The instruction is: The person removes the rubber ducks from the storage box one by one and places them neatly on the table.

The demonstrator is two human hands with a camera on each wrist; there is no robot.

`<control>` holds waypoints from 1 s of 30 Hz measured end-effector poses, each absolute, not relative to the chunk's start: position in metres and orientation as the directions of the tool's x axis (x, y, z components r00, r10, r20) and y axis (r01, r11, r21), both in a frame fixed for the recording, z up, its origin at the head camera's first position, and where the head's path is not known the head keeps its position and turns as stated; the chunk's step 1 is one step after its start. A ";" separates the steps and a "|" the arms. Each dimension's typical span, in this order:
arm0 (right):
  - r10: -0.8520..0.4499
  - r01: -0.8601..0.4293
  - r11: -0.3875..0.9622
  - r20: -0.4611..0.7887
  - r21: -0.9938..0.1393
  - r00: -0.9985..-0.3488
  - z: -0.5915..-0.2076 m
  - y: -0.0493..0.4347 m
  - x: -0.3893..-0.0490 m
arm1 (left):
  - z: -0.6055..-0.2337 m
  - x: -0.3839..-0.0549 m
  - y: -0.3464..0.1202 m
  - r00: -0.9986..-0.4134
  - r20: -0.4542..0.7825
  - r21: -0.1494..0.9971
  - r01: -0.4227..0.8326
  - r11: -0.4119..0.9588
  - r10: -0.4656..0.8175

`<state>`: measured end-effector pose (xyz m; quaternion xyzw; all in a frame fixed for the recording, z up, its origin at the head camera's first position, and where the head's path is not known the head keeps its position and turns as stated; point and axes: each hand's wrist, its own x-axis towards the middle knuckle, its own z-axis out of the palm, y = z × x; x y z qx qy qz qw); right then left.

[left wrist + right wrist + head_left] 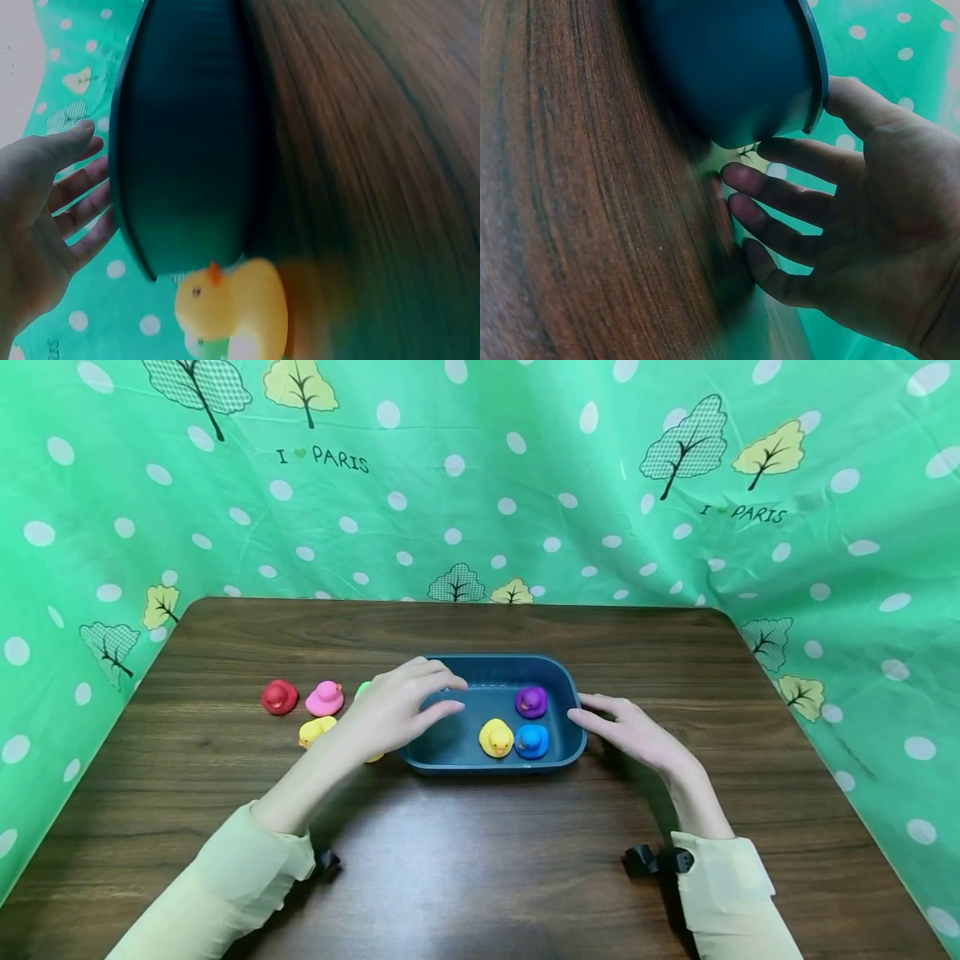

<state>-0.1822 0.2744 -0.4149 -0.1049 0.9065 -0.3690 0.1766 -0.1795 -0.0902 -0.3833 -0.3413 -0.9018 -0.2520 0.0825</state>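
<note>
My left hand [408,697] hovers over the left end of a dark blue plastic tub [491,768], thumb and fingers spread, holding nothing. Inside the tub are a purple rubber duck [532,702], a yellow duck [497,738] and a blue duck [532,742], grouped to the right. At the tub's right end, my right hand [626,727] holds the rim, thumb over the edge and index finger along the outer wall. Its other fingers [780,232] hang loosely below, as the right wrist view shows. A yellow duck [240,307] stands by the tub's left end in the left wrist view.
Left of the tub stand a red duck [279,697], a pink duck [325,698] and another yellow duck [317,730]. A green duck [363,687] is mostly hidden behind my left hand. Green dotted cloth [480,485] surrounds the brown wooden table [480,860].
</note>
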 end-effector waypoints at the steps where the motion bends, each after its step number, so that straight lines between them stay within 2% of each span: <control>1: -0.321 -0.060 0.706 -0.243 -0.706 -0.915 -0.415 0.274 -0.182 | -0.384 -0.180 -0.086 -0.748 0.315 0.396 0.662 0.636 0.583; 13: -0.328 -0.060 0.700 -0.246 -0.711 -0.912 -0.414 0.275 -0.181 | -0.392 -0.183 -0.050 -0.710 0.244 0.397 0.695 0.600 0.661; 30: -0.329 -0.065 0.699 -0.239 -0.712 -0.913 -0.416 0.275 -0.182 | -0.401 -0.187 -0.035 -0.697 0.143 0.378 0.695 0.612 0.703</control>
